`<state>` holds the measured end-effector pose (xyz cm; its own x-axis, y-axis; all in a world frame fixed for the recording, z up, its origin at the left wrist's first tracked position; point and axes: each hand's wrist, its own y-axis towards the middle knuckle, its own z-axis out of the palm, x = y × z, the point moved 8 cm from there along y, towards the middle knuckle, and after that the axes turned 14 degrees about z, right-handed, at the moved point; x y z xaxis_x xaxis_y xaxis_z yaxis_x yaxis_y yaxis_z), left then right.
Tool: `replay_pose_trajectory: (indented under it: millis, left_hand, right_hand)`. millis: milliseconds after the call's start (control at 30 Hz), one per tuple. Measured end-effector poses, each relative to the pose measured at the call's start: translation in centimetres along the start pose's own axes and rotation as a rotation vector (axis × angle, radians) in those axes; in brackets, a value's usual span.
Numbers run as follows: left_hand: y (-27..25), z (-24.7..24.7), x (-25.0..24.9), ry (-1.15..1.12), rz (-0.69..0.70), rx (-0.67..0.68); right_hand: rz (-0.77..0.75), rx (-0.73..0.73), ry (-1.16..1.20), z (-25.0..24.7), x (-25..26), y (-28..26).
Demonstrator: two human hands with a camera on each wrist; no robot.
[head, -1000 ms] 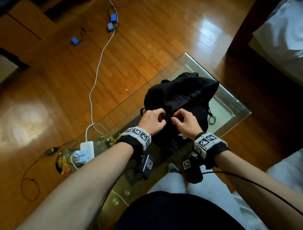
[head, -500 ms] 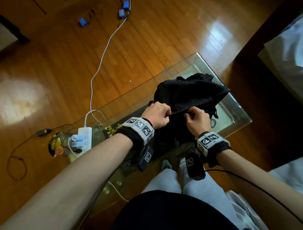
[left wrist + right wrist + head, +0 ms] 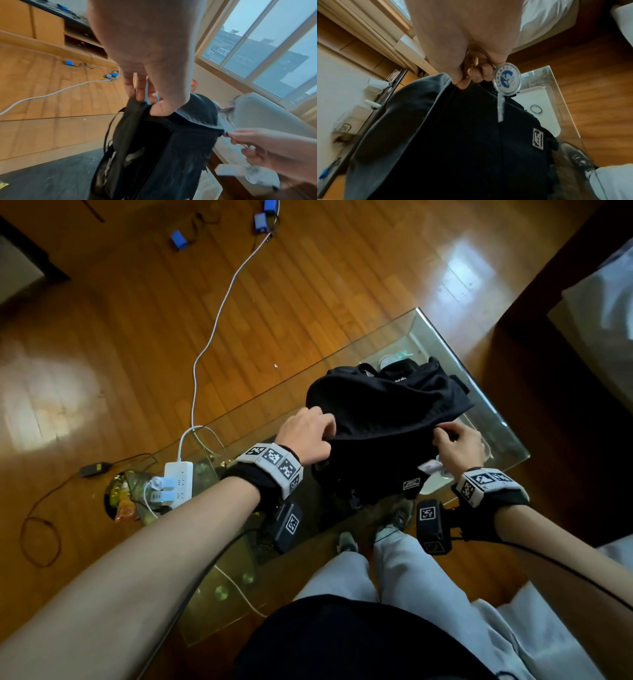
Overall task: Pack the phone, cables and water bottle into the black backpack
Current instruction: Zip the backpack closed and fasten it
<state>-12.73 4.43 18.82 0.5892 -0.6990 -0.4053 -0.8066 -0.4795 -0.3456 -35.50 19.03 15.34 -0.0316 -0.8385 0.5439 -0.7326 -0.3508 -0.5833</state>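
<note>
The black backpack (image 3: 387,419) stands on the glass table (image 3: 493,419), its top flap facing me. My left hand (image 3: 308,433) pinches the fabric at the left end of its top edge (image 3: 154,108). At the right end, my right hand (image 3: 455,443) pinches the zipper pull (image 3: 226,134), and a round blue-and-white keychain tag (image 3: 506,79) dangles below the fingers. The zip line between the hands looks closed. Phone, cables and water bottle are not visible.
A white power strip (image 3: 176,481) with plugs sits at the table's left end, and its white cable (image 3: 219,316) runs across the wooden floor. Small blue blocks (image 3: 178,239) lie far off. A white tray (image 3: 537,108) lies under the glass, right of the bag.
My hands have moved apart along the bag's top edge: the right hand drew the zipper pull to the right, and the left hand slid to the left end.
</note>
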Motion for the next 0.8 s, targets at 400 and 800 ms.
replay_pose_trajectory:
  millis: [400,800]
  left_hand:
    - [10.1,1.6,-13.8,0.125,0.285,-0.065]
    - [14.8,0.8,-13.0,-0.081,0.056,0.388]
  right_hand:
    - [-0.078,0.118,0.048,-0.3,0.2,1.0]
    - [0.134,0.030,0.145,-4.6,-1.4,7.5]
